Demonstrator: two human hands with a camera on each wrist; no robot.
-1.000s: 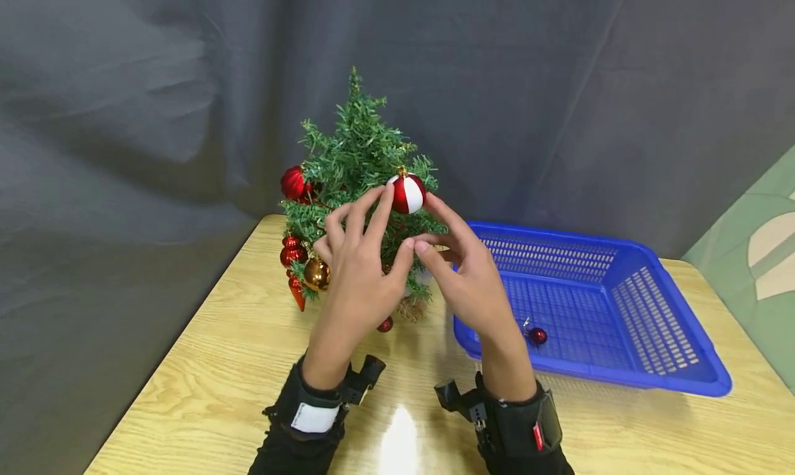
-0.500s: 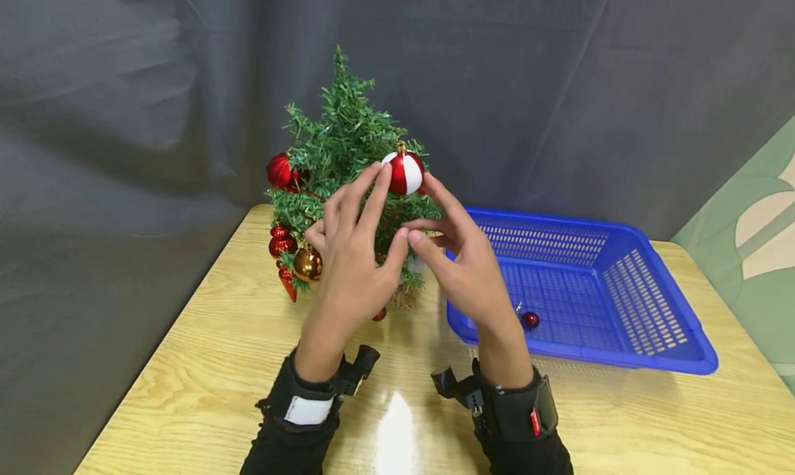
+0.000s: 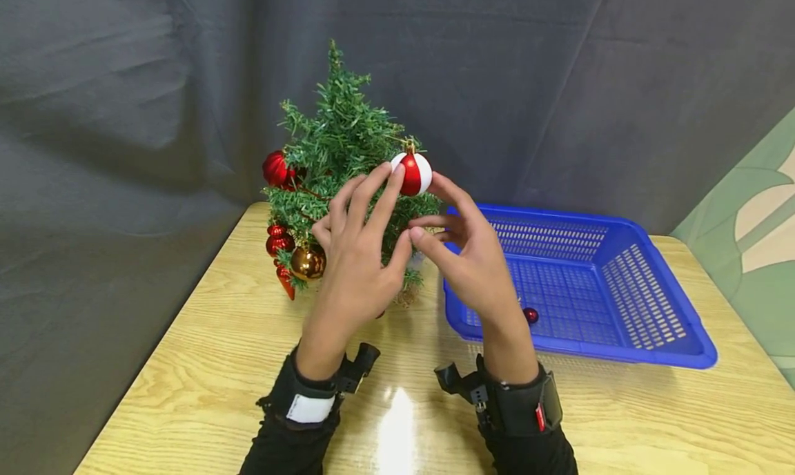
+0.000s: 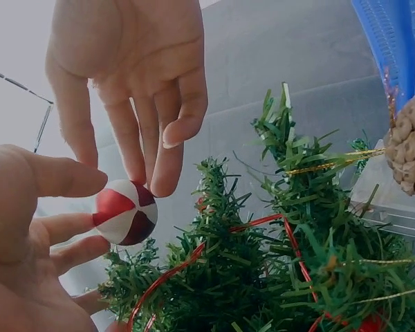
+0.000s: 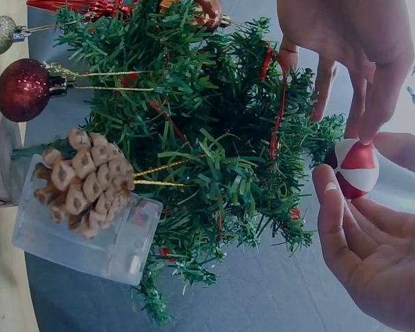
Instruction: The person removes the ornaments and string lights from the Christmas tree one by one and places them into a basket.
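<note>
A red-and-white striped Christmas ball (image 3: 413,174) with a gold cap sits at the right side of the small green tree (image 3: 338,130), its cap close to a branch tip. My left hand (image 3: 360,254) touches the ball's left side with extended index and middle fingertips. On the other side, the index fingertip of my right hand (image 3: 475,261) meets it. Both thumbs lie below the ball in the head view, their tips almost together. The left wrist view shows the ball (image 4: 124,212) between the fingertips of both hands, beside green needles.
A blue basket (image 3: 646,354) stands right of the tree with a small dark red ball (image 3: 531,315) inside. Red ornaments and a gold ball (image 3: 308,262) hang at the tree's left. A pine cone (image 5: 83,183) and a glittery red ball (image 5: 22,90) hang lower down.
The ball has turned, so a red panel now faces front. Both hands have shifted slightly right relative to the tree along with it, while the head view has tilted a little.
</note>
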